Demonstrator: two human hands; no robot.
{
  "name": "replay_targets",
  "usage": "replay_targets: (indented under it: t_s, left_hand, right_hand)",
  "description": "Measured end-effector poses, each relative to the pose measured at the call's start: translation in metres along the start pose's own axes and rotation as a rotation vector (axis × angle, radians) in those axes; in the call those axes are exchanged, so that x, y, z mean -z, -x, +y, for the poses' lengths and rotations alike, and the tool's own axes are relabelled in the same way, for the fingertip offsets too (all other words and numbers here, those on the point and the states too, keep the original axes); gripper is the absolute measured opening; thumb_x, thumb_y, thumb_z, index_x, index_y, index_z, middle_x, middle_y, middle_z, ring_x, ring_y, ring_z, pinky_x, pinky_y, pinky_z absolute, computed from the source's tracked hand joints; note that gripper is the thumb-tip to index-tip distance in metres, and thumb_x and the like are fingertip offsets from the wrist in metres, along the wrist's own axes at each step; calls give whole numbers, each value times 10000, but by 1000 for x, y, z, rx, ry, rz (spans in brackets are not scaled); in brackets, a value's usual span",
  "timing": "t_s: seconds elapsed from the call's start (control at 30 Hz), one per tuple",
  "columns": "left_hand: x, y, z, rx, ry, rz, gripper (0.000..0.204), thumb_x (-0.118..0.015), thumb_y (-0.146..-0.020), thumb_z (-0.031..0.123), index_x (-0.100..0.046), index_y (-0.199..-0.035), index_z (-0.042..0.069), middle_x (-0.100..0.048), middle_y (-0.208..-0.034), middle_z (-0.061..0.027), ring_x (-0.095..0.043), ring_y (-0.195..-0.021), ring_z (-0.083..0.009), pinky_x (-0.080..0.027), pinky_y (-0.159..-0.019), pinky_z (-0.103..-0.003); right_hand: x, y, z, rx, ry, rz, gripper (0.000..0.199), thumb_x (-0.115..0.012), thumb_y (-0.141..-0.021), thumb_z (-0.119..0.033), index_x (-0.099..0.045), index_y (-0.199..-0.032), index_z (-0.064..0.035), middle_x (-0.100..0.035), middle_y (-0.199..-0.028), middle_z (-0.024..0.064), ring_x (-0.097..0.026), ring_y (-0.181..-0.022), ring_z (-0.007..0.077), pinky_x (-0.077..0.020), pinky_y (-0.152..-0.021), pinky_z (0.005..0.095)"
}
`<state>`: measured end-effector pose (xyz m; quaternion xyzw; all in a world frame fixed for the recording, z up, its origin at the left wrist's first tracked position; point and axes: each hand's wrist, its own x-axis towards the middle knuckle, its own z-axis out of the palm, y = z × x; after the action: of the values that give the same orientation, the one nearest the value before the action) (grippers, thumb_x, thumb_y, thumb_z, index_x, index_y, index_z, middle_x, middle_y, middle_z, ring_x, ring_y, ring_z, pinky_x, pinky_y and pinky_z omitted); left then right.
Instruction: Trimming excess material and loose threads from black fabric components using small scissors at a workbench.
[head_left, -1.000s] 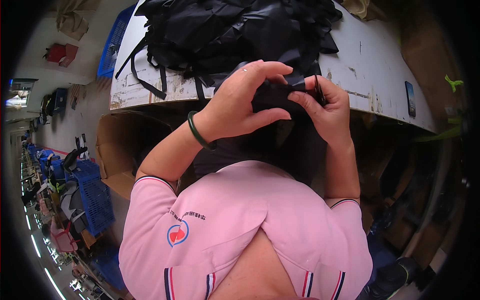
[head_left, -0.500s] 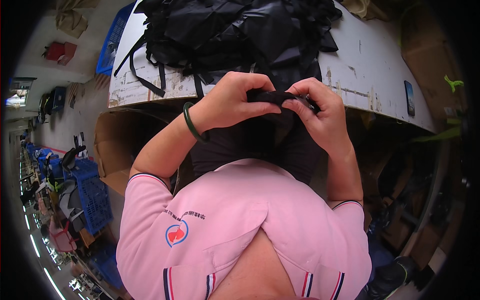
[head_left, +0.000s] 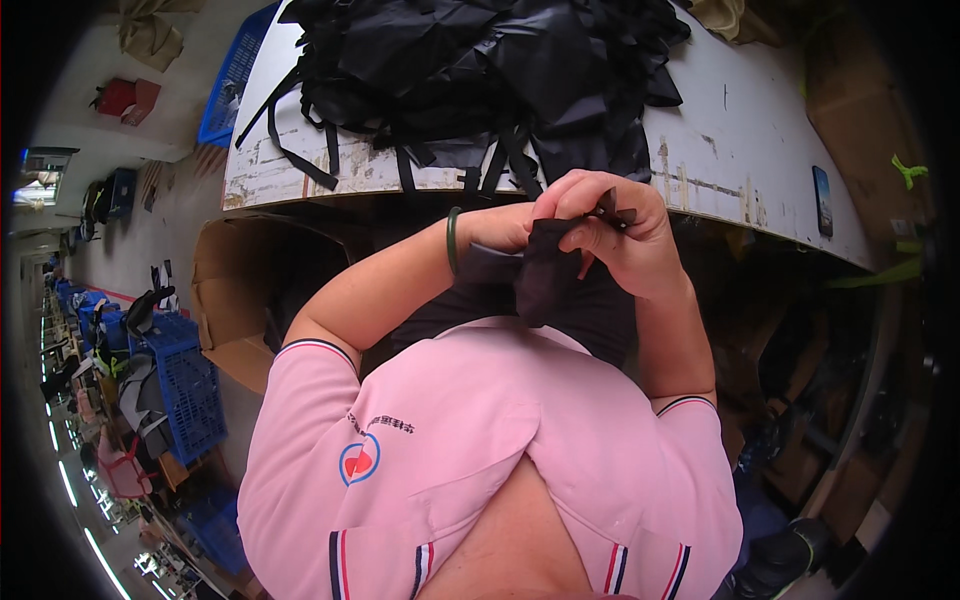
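A piece of black fabric (head_left: 543,272) hangs between my two hands, above my lap and just off the table's near edge. My left hand (head_left: 503,228), below a dark green bangle on the wrist, is closed at the fabric's left side, and the cloth covers most of its fingers. With bent fingers my right hand (head_left: 640,235) pinches the upper right part of the same cloth. A small dark piece sticks out between its thumb and fingers; its kind I cannot make out. On the table lies a heap of black fabric pieces (head_left: 440,75) with loose straps.
The white worn table (head_left: 725,140) spans the far side, with a phone (head_left: 822,200) near its right edge. Cardboard boxes stand below left (head_left: 225,290) and at the far right (head_left: 860,130). Blue crates (head_left: 185,390) stand on the floor to the left.
My left hand has moved right, close against my right hand. The black fabric, held stretched sideways before, now droops down between them.
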<state>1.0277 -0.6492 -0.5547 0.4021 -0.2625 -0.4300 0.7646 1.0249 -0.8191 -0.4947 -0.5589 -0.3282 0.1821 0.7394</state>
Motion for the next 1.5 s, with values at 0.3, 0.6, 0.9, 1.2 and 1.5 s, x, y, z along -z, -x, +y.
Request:
replay_targets:
  t_s: [0.3,0.6,0.9,1.2,1.5]
  left_hand:
    - [-13,17,21,-359,-540,578,309,-697,-815,175,-588,-1061,21,-599,-990,-35,-550,-943,-131,-427,-852,-258]
    - [-24,19,16,-389,-489,613,157,-680,-783,-14,-603,-918,4,-581,-903,-7,-551,-756,-69,-462,-717,-202]
    - [-21,17,11,-386,-137,657,88,-666,-784,-13,-627,-861,8,-576,-997,-26,-548,-865,-70,-437,-798,-212]
    - [-22,15,5,-385,-128,520,112,-643,-723,-46,-606,-807,18,-619,-983,-93,-584,-911,-162,-420,-860,-282]
    - [-12,17,2,-599,-243,668,135,-618,-730,-78,-595,-820,19,-611,-884,-57,-579,-842,-130,-437,-789,-246]
  right_hand:
    - [17,15,-3,-71,151,292,100,-652,-830,-12,-574,-894,-10,-547,-788,-42,-478,-733,25,-395,-677,167]
    - [11,7,3,-215,91,269,122,-652,-847,-104,-570,-873,-17,-515,-760,-52,-428,-703,26,-346,-626,177]
    - [-3,20,21,-309,-73,474,150,-645,-867,-143,-604,-977,-51,-498,-681,-85,-386,-540,-19,-279,-474,147]
    - [14,26,40,-676,-665,284,102,-638,-872,-190,-569,-825,-130,-398,-579,-95,-301,-423,0,-209,-382,162]
    - [13,22,26,-241,412,473,223,-631,-884,-215,-586,-958,-9,-559,-791,-20,-466,-679,32,-375,-609,174]
